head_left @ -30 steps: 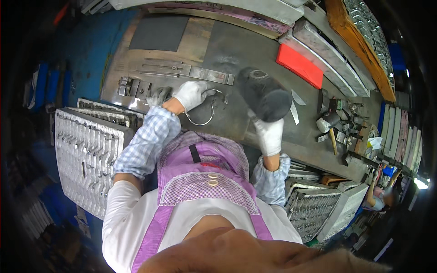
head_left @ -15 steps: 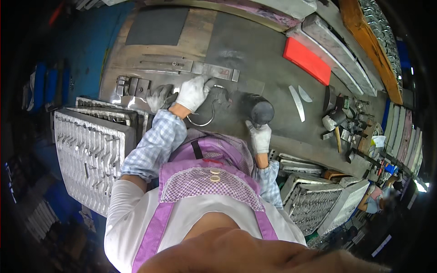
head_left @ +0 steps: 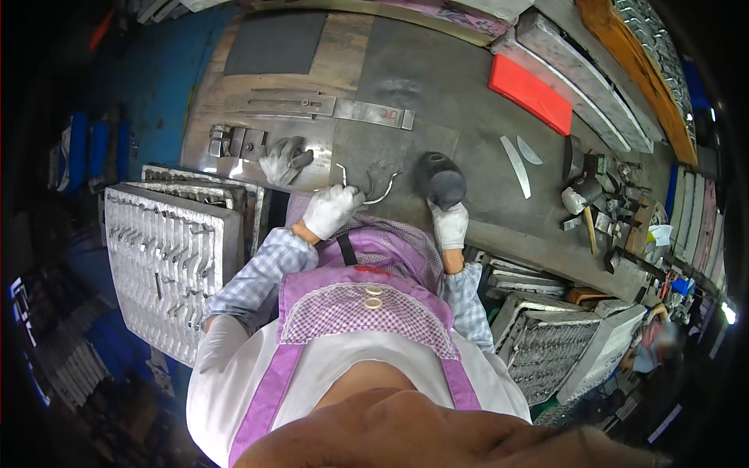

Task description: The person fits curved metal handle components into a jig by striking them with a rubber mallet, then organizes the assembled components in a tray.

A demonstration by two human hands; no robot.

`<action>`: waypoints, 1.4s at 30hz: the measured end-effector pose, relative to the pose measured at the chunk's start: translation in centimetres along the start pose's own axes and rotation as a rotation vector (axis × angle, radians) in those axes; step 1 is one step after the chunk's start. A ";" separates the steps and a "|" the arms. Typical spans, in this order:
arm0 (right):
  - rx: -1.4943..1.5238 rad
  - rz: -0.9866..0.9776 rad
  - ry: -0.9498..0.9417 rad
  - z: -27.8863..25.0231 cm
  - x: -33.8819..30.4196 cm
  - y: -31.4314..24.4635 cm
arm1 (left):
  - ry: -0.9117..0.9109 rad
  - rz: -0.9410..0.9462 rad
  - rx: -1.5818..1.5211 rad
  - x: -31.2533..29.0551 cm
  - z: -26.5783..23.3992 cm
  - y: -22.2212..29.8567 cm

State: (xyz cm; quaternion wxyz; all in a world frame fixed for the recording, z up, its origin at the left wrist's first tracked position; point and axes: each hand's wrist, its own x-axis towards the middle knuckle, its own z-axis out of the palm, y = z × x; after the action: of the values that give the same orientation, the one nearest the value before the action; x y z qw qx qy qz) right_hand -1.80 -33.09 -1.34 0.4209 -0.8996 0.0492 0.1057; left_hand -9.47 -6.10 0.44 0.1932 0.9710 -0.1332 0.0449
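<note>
My left hand, in a white glove, is closed on a curved, shiny metal piece near the bench's front edge. Its two ends bow away from me, and part of it is hidden by the fingers. To its right, my gloved right hand grips a black mallet. The mallet's head is apart from the metal piece, and its handle is mostly covered by the hand. A grey glove lies on the bench beyond my left hand.
Beyond the hands lies a long slotted metal gauge, with a small metal block fixture to its left. White blades, a red block and a wooden-handled hammer are at right. Racks of metal parts flank the bench.
My left hand has drawn back toward me and turned the metal piece, so its opening faces away instead of left. The mallet has tipped more upright and shifted slightly.
</note>
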 end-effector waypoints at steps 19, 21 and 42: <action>-0.153 -0.196 0.011 1.2 -0.1 3.4 | 0.063 -0.042 0.042 9.2 -1.6 -6.3; -0.105 -0.164 -0.003 1.3 0.0 3.7 | 0.062 -0.025 0.091 9.1 -1.1 -6.7; 0.064 0.029 -0.497 1.0 1.8 -15.3 | 0.106 -0.228 -0.343 9.2 -3.4 -5.9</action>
State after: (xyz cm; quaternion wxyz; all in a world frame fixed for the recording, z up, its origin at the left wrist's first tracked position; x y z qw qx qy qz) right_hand 2.55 -22.55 9.03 0.4467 -0.8315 -0.0397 0.3280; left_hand 0.92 -1.75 2.69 0.3661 0.9290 -0.0176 0.0506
